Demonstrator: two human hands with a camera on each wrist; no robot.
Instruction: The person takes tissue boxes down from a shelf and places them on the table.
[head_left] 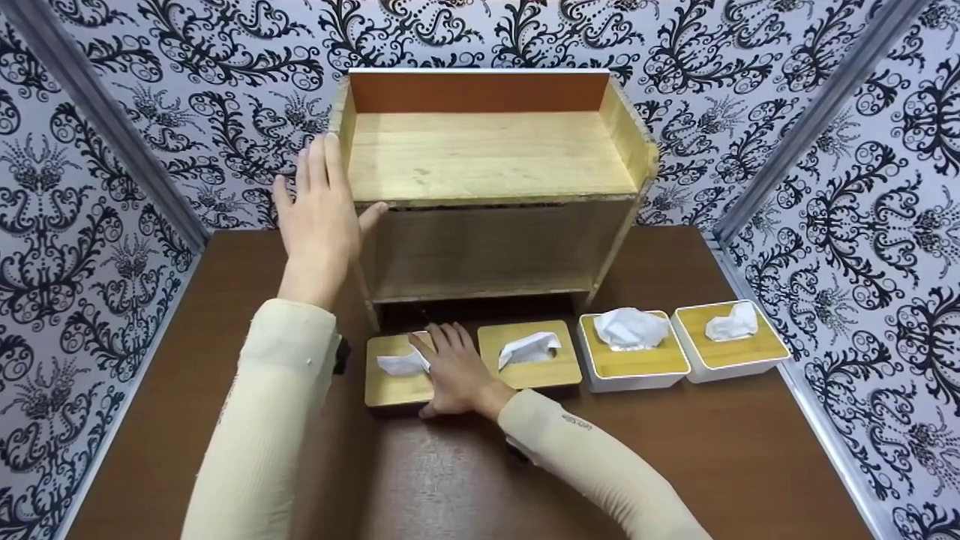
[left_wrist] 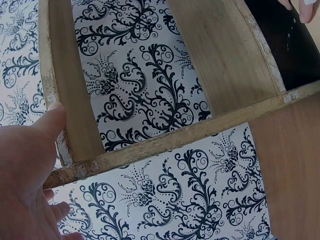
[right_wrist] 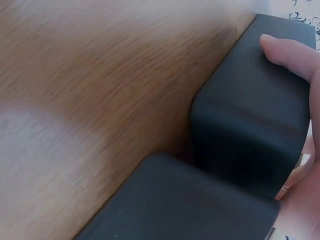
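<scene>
A wooden shelf unit [head_left: 487, 157] stands at the back of the table. My left hand [head_left: 319, 221] rests against its upper left side, fingers straight and thumb reaching over the front edge; the left wrist view shows the thumb at a shelf corner. My right hand [head_left: 459, 375] grips the leftmost tissue box [head_left: 384, 386], which has a wood-look top and dark sides. The thumb [right_wrist: 282, 52] lies on the box's front side, while the fingers reach over the top to the back edge. White tissue [head_left: 401, 365] sticks out beside those fingers.
A second dark-sided tissue box [head_left: 530, 379] sits close to the right of the gripped one. Two white-sided tissue boxes, a nearer one [head_left: 637, 381] and a far right one [head_left: 739, 367], continue the row on the brown table [head_left: 442, 480]. Patterned walls [head_left: 862, 247] enclose the table.
</scene>
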